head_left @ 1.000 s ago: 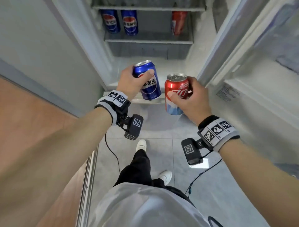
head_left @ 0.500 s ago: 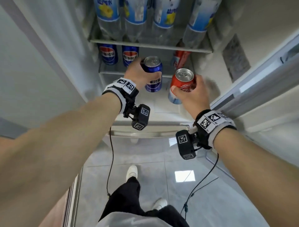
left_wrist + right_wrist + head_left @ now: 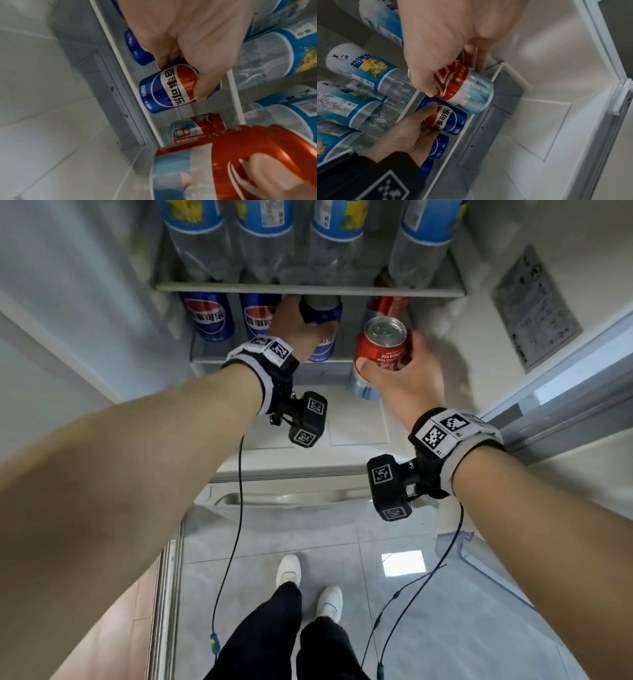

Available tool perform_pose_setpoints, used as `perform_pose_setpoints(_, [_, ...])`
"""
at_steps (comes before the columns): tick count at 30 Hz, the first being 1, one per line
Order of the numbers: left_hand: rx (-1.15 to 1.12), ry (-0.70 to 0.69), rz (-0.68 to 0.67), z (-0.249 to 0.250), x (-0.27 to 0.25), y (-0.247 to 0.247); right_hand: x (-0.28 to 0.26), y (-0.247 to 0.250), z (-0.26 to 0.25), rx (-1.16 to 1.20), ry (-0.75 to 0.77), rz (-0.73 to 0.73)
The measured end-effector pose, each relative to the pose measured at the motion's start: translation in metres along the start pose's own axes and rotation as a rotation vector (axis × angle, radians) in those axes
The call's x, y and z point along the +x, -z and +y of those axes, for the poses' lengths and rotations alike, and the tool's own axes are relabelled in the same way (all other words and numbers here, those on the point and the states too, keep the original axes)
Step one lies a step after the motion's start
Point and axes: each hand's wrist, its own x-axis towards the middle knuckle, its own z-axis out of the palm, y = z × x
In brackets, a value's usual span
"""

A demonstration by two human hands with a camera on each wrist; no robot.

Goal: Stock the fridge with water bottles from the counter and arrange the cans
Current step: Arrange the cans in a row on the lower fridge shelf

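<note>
My left hand point(image 3: 301, 328) grips a blue Pepsi can point(image 3: 323, 314) point(image 3: 169, 90) point(image 3: 447, 117) and holds it over the lower fridge shelf point(image 3: 246, 360), just right of two blue cans point(image 3: 209, 316) standing there. My right hand point(image 3: 404, 368) grips a red cola can point(image 3: 380, 350) point(image 3: 465, 86) point(image 3: 223, 162) in front of that shelf's right part, where another red can point(image 3: 388, 306) point(image 3: 197, 127) stands. Several water bottles point(image 3: 267, 234) with blue labels stand on the shelf above.
The upper shelf edge point(image 3: 308, 290) runs just above the cans, leaving low headroom. The fridge's right inner wall point(image 3: 479, 344) carries a label sticker point(image 3: 536, 306). A crisper drawer lid point(image 3: 342, 419) lies below the shelf. My legs and white shoes point(image 3: 289, 570) stand on grey floor tiles.
Both hands moved forward with their cans. The blue can went from in front of the fridge to under the upper shelf; the red can came up to the lower shelf's front.
</note>
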Motion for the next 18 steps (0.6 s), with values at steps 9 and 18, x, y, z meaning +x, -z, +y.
perform_pose_setpoints(9, [0.022, -0.018, 0.082, -0.021, 0.010, -0.017, 0.002, 0.009, 0.023, 0.062, -0.052, -0.018])
perform_pose_setpoints(18, [0.163, 0.005, 0.105, -0.026, 0.025, -0.011, 0.007, 0.002, 0.020, 0.065, -0.037, -0.002])
